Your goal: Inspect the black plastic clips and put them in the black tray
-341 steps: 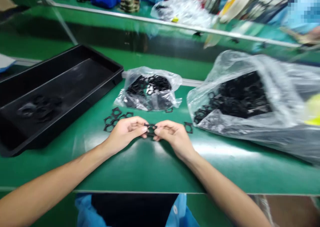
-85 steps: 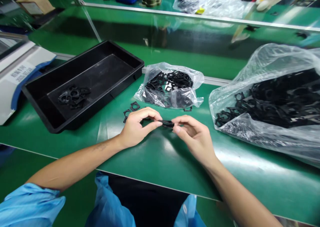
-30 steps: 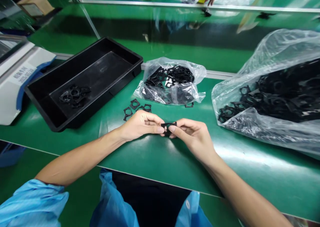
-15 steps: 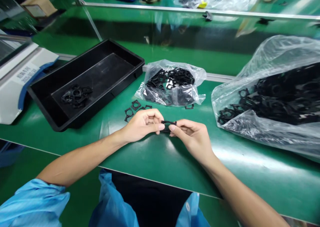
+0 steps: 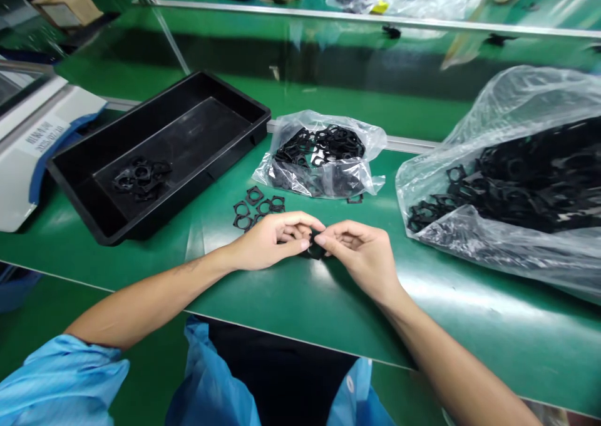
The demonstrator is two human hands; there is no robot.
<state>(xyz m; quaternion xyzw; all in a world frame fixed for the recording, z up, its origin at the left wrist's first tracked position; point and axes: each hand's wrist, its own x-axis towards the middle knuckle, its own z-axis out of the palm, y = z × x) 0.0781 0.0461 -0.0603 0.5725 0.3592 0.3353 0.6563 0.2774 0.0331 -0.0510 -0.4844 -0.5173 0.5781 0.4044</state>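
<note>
Between my fingertips is a small black plastic part with a round hole (image 5: 316, 254), held just above the green worktop. My left hand (image 5: 277, 241) pinches it from the left with thumb and fingers. From the right, my right hand (image 5: 359, 247) grips its upper right side between thumb and forefinger. The fingers cover much of the part, so its full outline is hidden. Several loose black ring-shaped frames (image 5: 254, 195) lie on the worktop just beyond my left hand, some partly behind it.
A black tray (image 5: 206, 174) at left holds a small heap of black parts (image 5: 143, 178). Beyond my hands lies an open clear bag (image 5: 323, 181) of thin black frames. A larger clear bag (image 5: 474, 238) of black parts fills the right side. A white and blue device (image 5: 44, 147) stands far left.
The black part has turned between my fingers, from edge-on to showing its round hole. My hands have drawn closer together, and more of the loose frames show behind my left hand.
</note>
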